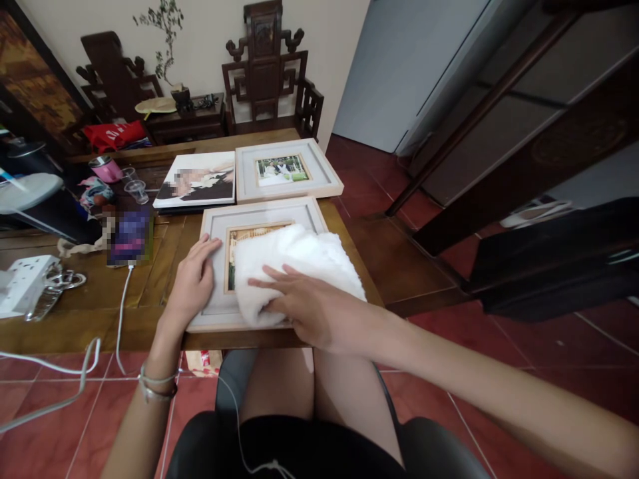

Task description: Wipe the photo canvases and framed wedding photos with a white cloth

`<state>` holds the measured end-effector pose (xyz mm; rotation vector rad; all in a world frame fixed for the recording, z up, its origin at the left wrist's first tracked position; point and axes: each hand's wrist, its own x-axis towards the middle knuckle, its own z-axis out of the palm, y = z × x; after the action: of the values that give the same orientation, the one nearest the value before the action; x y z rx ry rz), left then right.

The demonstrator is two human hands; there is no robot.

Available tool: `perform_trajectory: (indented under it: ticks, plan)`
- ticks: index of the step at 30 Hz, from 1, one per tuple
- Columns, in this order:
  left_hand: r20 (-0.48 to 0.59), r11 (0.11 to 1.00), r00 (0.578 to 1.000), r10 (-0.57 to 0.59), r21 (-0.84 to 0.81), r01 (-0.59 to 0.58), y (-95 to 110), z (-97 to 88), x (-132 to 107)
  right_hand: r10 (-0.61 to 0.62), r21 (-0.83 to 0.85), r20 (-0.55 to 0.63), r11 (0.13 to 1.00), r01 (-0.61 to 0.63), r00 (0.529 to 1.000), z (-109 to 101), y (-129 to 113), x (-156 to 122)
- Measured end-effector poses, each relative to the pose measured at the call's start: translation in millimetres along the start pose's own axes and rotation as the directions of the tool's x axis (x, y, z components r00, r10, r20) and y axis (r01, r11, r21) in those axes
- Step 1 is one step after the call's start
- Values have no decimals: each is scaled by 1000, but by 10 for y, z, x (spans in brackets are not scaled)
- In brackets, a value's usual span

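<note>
A light wooden picture frame [197, 313] lies flat at the table's near edge, a small photo [249, 234] inside its pale mat. My left hand [194, 276] rests along the frame's left side, fingers stretched out over the border. Bunched over the right part of the frame is a fluffy white towel [304, 249], which covers much of the photo. My right hand [309, 299] presses on the towel with its fingers partly spread and some tucked into the fabric. Just beyond lie a second wooden frame [327, 176] with a photo and a white-edged picture panel [200, 179].
To the left on the wooden table [164, 293] are a power strip [24, 283], a clear hair claw [54, 286], a phone [130, 236] on a white cable, small plastic cups [137, 191] and a pink mug [106, 169]. Dark carved chairs [264, 66] stand behind.
</note>
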<state>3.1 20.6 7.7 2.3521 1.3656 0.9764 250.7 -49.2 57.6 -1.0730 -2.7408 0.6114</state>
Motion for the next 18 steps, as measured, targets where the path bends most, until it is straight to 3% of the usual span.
perform_trajectory:
  ticks: [4, 7, 13, 18]
  plan:
    - [3, 1000, 1000, -9, -6, 9, -4, 1, -2, 10, -102, -116, 995, -22, 993, 28, 204, 140]
    - [3, 1000, 1000, -12, -8, 12, -3, -4, -3, 38, -173, -119, 983, -58, 992, 13, 216, 231]
    - [10, 1000, 1000, -7, -13, 7, 5, -19, -4, 64, -138, 73, 989, -54, 995, 16, -175, 119]
    - [20, 1000, 1000, -15, -22, 15, 15, -24, -11, -23, -35, 222, 999, 32, 975, -36, -422, -72]
